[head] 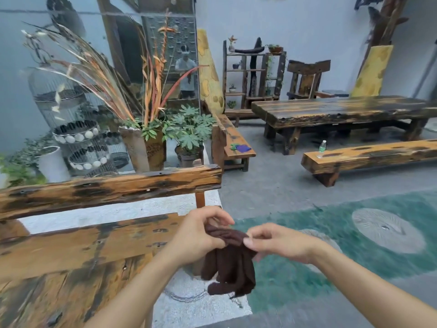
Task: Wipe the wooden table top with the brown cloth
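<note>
Both the left hand point(198, 235) and right hand point(276, 245) pinch the brown cloth point(228, 261) low in the frame's centre, bunched and hanging down, while the wooden surface point(343, 108) lies well apart, upper right.

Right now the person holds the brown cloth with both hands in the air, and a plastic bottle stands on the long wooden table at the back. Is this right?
Not quite. The plastic bottle stands on the low wooden bench in front of the long wooden table, not on the table, as the head view shows. The rest is right: the left hand and right hand hold the brown cloth in the air.
</note>
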The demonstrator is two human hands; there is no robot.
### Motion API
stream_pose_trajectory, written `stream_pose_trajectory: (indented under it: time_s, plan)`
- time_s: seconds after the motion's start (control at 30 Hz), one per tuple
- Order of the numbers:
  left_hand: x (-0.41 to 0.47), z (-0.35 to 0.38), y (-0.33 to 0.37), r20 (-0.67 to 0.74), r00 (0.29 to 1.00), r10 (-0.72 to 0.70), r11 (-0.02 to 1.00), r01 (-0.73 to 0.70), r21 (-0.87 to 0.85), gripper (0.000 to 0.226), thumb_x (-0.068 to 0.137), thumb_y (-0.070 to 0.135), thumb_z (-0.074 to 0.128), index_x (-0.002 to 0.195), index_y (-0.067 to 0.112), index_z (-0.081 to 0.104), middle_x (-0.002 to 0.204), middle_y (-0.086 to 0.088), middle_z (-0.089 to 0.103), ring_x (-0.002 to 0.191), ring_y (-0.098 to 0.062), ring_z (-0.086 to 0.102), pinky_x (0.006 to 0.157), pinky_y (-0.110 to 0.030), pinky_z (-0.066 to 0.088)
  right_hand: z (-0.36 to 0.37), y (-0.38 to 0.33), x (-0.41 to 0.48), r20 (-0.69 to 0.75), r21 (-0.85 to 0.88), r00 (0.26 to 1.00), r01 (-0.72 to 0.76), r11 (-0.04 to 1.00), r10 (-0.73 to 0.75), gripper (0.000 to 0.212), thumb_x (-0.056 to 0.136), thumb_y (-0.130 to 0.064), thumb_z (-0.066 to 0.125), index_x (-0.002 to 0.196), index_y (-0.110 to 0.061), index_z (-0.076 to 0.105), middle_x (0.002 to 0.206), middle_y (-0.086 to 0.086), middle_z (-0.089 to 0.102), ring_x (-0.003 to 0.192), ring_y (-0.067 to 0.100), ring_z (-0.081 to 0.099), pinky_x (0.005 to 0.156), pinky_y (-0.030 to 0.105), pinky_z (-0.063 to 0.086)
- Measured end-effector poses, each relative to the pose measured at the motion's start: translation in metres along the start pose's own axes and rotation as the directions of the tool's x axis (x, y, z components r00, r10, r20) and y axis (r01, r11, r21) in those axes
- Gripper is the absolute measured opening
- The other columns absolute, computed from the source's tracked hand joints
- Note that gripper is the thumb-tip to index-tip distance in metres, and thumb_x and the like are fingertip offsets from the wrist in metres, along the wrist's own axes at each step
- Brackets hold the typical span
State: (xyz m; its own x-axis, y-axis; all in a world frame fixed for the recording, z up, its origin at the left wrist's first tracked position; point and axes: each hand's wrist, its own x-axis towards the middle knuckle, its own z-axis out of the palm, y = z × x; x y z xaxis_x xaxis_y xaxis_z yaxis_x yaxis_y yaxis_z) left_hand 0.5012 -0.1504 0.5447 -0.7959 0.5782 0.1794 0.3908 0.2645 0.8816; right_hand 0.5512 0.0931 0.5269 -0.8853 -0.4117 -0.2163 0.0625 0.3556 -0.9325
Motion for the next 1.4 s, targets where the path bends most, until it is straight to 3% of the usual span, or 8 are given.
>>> stream_pose_trajectory:
  time_s: [0.17, 0.3, 0.47, 0.73, 0.9, 1.1, 1.23, 1.4]
  plan:
    - [0.097, -0.021, -0.042, 0.116, 0.992, -0.046, 0.998, 0.042, 0.041, 0.047, 0.065, -0.004, 0.084, 0.1, 0.028, 0.076, 0.086, 0.014, 0.075, 0.065, -0.007, 0.062, 0.064, -0.022, 0.047, -0.048, -0.003, 0.063, -0.211, -0.002, 0.967, 0.147, 0.989, -0.144, 0.042, 0.102, -0.028, 0.069, 0.064, -0.012, 0.061, 0.074, 0.003, 0.042, 0.075, 0.019, 0.036, 0.07, 0.033, 0.028]
    - [0.152, -0.023, -0.08, 0.191, 0.974, -0.124, 0.992, 0.114, 0.062, 0.044, 0.065, 0.01, 0.09, 0.101, 0.03, 0.075, 0.094, 0.002, 0.078, 0.081, -0.019, 0.072, 0.081, -0.035, 0.056, -0.086, -0.003, 0.107, -0.321, 0.139, 0.939, 0.177, 0.974, -0.125, 0.023, 0.095, -0.025, 0.069, 0.094, -0.005, 0.081, 0.102, 0.01, 0.079, 0.095, 0.015, 0.065, 0.092, 0.033, 0.052]
    - [0.212, -0.022, -0.123, 0.284, 0.934, -0.219, 0.976, 0.209, 0.063, 0.031, 0.077, 0.042, 0.089, 0.092, 0.018, 0.076, 0.077, 0.002, 0.073, 0.073, -0.006, 0.063, 0.068, -0.028, 0.05, -0.148, 0.019, 0.17, -0.222, 0.235, 0.971, 0.141, 0.962, -0.088, 0.019, 0.105, -0.017, 0.058, 0.092, -0.01, 0.069, 0.091, 0.009, 0.065, 0.09, 0.022, 0.058, 0.09, 0.038, 0.047]
    - [0.292, -0.015, -0.171, 0.166, 0.938, -0.305, 0.95, 0.286, 0.128, 0.019, 0.089, 0.049, 0.076, 0.1, 0.033, 0.078, 0.096, 0.015, 0.076, 0.082, -0.004, 0.066, 0.071, -0.021, 0.047, -0.25, 0.034, 0.248, -0.104, 0.481, 0.993, 0.095, 0.872, -0.051, 0.02, 0.107, -0.017, 0.048, 0.092, -0.008, 0.058, 0.083, 0.002, 0.062, 0.077, 0.014, 0.056, 0.072, 0.025, 0.045]
    - [0.341, -0.001, -0.21, 0.239, 0.884, -0.402, 0.911, 0.361, 0.2, 0.02, 0.092, 0.036, 0.076, 0.109, 0.031, 0.067, 0.107, 0.016, 0.073, 0.096, 0.0, 0.066, 0.082, -0.021, 0.051, -0.301, 0.045, 0.291, -0.167, 0.627, 0.977, 0.003, 0.779, 0.131, 0.042, 0.107, -0.018, 0.051, 0.068, -0.018, 0.068, 0.071, 0.004, 0.063, 0.062, 0.013, 0.062, 0.055, 0.022, 0.049]
    - [0.376, -0.007, -0.268, 0.269, 0.803, -0.533, 0.844, 0.48, 0.24, 0.019, 0.096, 0.02, 0.073, 0.086, 0.025, 0.058, 0.062, 0.024, 0.058, 0.056, 0.007, 0.052, 0.057, -0.01, 0.039, -0.355, 0.077, 0.336, -0.275, 0.434, 0.96, 0.075, 0.898, 0.052, 0.03, 0.069, -0.022, 0.088, 0.081, -0.018, 0.061, 0.077, 0.013, 0.068, 0.064, 0.021, 0.063, 0.056, 0.023, 0.05]
    - [0.392, -0.036, -0.287, 0.242, 0.816, -0.525, 0.829, 0.427, 0.361, 0.013, 0.099, 0.027, 0.068, 0.09, 0.035, 0.068, 0.077, 0.021, 0.065, 0.072, 0.008, 0.059, 0.066, -0.012, 0.042, -0.384, 0.097, 0.347, -0.313, 0.331, 0.943, -0.006, 0.943, 0.116, 0.054, 0.069, -0.016, 0.089, 0.12, -0.014, 0.072, 0.079, 0.007, 0.075, 0.056, 0.016, 0.047, 0.053, 0.021, 0.034]
    - [0.448, -0.079, -0.347, 0.25, 0.85, -0.463, 0.784, 0.262, 0.562, 0.017, 0.103, 0.03, 0.06, 0.096, 0.019, 0.071, 0.093, 0.012, 0.059, 0.089, -0.008, 0.057, 0.084, -0.032, 0.045, -0.432, 0.133, 0.403, -0.467, 0.048, 0.878, -0.094, 0.994, 0.106, 0.029, 0.077, -0.015, 0.09, 0.103, -0.017, 0.08, 0.084, 0.01, 0.077, 0.055, 0.013, 0.044, 0.047, 0.015, 0.032]
